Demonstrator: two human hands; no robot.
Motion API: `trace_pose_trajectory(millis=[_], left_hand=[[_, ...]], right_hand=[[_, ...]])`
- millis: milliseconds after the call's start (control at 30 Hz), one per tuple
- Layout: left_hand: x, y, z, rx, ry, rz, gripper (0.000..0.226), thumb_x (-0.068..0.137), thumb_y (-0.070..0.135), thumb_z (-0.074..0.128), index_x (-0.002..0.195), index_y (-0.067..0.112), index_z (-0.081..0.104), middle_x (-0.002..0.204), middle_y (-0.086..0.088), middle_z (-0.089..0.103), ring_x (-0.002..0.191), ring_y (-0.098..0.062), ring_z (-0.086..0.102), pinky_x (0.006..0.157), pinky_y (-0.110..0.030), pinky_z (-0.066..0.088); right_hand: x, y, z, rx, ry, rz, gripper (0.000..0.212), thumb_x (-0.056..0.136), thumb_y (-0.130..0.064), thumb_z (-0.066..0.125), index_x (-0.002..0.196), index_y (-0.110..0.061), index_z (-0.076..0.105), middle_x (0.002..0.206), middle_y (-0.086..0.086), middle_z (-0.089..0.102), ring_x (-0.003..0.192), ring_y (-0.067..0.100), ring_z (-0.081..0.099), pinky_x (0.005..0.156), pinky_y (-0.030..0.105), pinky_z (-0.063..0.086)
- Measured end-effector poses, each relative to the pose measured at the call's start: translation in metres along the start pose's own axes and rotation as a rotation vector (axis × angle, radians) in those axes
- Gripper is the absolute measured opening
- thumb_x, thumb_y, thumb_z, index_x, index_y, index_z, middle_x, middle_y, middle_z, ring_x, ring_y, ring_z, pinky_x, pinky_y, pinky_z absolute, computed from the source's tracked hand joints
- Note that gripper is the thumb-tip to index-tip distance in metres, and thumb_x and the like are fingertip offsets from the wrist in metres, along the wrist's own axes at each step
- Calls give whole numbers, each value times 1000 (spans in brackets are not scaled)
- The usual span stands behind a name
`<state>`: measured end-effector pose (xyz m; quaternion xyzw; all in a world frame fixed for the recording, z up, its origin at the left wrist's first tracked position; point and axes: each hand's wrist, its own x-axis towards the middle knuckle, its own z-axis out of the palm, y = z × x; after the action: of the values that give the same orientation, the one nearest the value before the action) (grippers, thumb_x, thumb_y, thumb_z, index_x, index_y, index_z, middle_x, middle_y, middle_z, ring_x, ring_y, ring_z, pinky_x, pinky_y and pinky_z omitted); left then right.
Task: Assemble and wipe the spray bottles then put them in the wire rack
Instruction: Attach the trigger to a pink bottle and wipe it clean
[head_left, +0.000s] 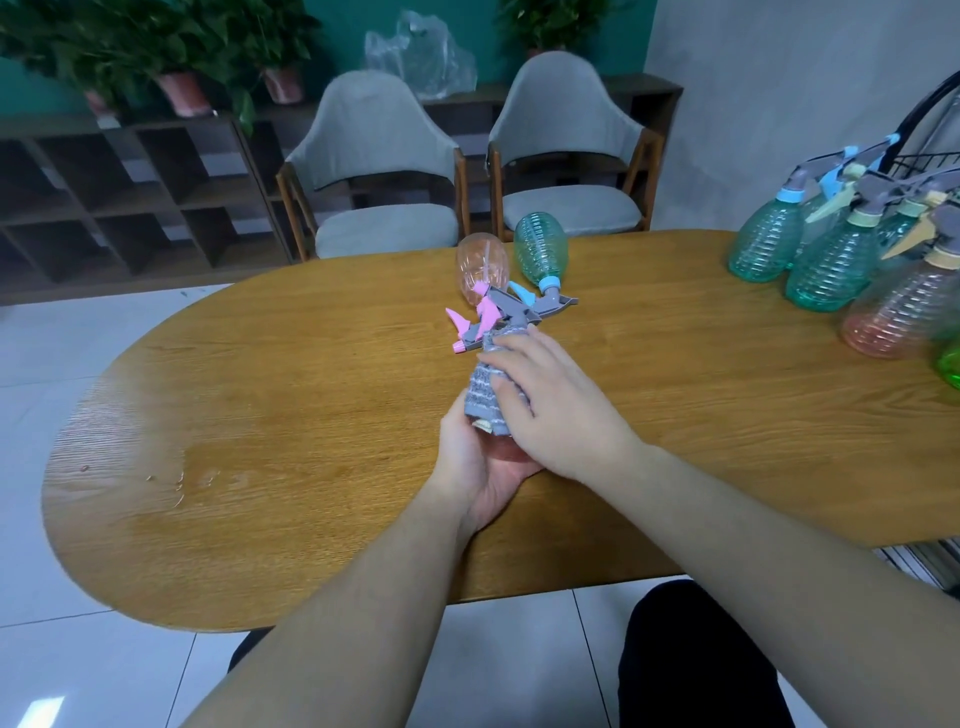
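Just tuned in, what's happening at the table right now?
A person is wiping a spray bottle: the left hand holds its base while the right hand wraps a grey cloth around it. Two more bottles, pink and green, lie on the table. Several bottles stand at the right.

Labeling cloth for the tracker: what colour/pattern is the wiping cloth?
Grey with paler stripes, the cloth wrapped around the held bottle; clearest in the head view.
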<state>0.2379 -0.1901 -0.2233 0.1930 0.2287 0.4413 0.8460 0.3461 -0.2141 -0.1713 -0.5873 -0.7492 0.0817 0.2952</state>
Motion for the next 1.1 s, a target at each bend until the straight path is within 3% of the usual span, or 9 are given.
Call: trace_pose_trajectory(millis=[100,267,367,567,667,733,933,1033,1100], left_hand=[[-2,0,0,-21,-6,12,44,100,39,47,122,13,75,131,-15,69,119,-31,67,110,-49,45],[-4,1,3,-3,17,-54,56,95,57,50,107,12,81,112,-16,75,97,-29,75,84,-41,62],[-5,3,5,52,17,-96,67,93,69,50,108,12,81,115,-15,74,100,-27,73,90,-39,58],[-5,0,7,88,14,-22,60,101,59,44,114,12,78,116,-15,74,103,-27,73,91,-41,59],[-4,-2,7,152,50,29,51,105,52,41,126,16,69,122,-15,73,112,-29,70,101,-50,51],[-3,-2,7,198,58,32,47,105,50,40,120,19,72,121,-13,74,108,-28,71,96,-51,53],[-3,-3,6,141,27,22,55,93,49,60,135,13,66,137,-18,64,131,-38,58,114,-59,39],[-2,-2,3,119,30,19,47,96,46,57,128,15,72,131,-17,68,124,-37,62,111,-58,42],[-1,-2,1,119,48,27,41,99,44,51,116,17,77,122,-16,71,109,-35,67,99,-53,50]], right_hand=[[-12,4,2,-78,-16,-149,43,101,-31,34,138,-23,55,149,-4,45,152,17,13,124,44,13],[-33,18,3,-144,-52,-357,39,104,-29,37,139,-24,54,149,-6,45,152,16,11,124,47,7],[-37,23,4,-88,-5,-367,36,104,-26,42,136,-23,58,147,-6,49,151,17,16,123,49,13],[-38,18,6,93,63,-269,35,102,-23,47,136,-24,59,150,-11,45,151,14,16,122,47,17],[-25,11,3,218,105,-130,34,101,-23,47,132,-26,62,145,-20,44,149,6,17,121,25,14],[-15,6,-1,259,119,-16,33,103,-22,47,133,-27,61,144,-21,44,145,0,20,115,11,9],[13,1,-14,518,180,282,34,105,-22,44,135,-22,60,144,-13,50,128,-8,38,95,-6,20],[17,2,-12,492,118,327,36,106,-28,41,139,-27,56,153,-14,41,137,-3,33,101,4,21],[16,2,-10,379,1,303,38,106,-34,36,142,-36,49,159,-18,27,143,0,25,107,18,21]])
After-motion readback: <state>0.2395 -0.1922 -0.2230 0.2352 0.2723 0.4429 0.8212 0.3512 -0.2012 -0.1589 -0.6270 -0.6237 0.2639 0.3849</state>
